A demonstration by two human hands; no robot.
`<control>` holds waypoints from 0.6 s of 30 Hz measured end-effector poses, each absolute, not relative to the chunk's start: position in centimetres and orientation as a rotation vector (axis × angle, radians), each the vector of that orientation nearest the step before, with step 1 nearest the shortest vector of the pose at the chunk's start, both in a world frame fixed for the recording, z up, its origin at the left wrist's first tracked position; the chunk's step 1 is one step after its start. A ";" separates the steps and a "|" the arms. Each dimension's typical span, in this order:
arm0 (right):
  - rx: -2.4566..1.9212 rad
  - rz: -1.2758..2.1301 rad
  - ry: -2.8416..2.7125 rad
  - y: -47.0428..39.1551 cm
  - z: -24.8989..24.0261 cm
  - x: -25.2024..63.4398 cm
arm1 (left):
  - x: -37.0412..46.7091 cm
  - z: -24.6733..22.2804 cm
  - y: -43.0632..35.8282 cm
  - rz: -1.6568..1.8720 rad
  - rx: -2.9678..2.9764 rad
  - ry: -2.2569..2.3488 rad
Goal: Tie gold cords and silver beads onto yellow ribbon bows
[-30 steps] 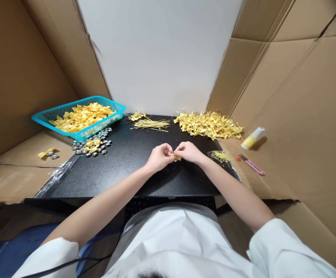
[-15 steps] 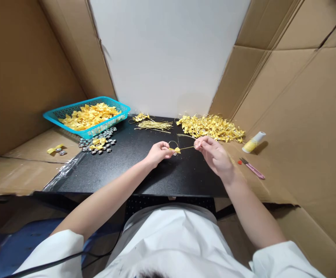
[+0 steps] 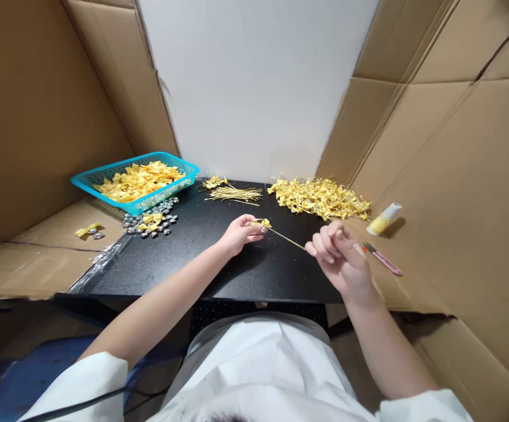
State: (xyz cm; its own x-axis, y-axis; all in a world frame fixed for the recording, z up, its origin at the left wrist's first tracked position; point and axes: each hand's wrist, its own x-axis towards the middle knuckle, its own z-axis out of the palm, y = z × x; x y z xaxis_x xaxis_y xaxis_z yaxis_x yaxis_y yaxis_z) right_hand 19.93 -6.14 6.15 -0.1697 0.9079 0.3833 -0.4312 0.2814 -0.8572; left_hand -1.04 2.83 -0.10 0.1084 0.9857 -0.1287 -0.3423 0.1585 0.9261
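The yellow bow (image 3: 265, 223) is over the middle of the black table (image 3: 175, 264), at the left hand's fingertips. A gold cord (image 3: 287, 239) runs straight from it, rightward and nearer. Grip the bow firmly; draw the cord with even tension to avoid twisting the bow. Left hand (image 3: 240, 232): fingers together, pinching the bow. Right hand (image 3: 340, 255): fingers curled, fingertips pinching the cord. Far side: loose cords (image 3: 234, 194) centre, bow heap (image 3: 320, 198) right, blue basket (image 3: 165, 198) left.

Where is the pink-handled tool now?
In the head view, the tool lies on the cardboard, right of the right hand, below the yellow-white roll.
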 end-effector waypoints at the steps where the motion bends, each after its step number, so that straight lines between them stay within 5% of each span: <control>1: -0.520 1.329 -1.189 -6.5 5.5 20.1 | -1.1 0.1 2.8 1.191 0.861 0.916; 18: -1.082 1.700 -0.808 0.4 -0.8 20.3 | -1.0 2.2 -0.5 0.815 0.915 0.383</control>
State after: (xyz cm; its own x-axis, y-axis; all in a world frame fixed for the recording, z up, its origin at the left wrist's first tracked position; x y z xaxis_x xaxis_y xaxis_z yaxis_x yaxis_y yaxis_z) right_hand 20.31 0.44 -0.82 -0.1761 0.9363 -0.3038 -0.3561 -0.3483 -0.8671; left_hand -0.99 -0.49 2.20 0.6475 0.7611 0.0379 -0.4564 0.3474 0.8192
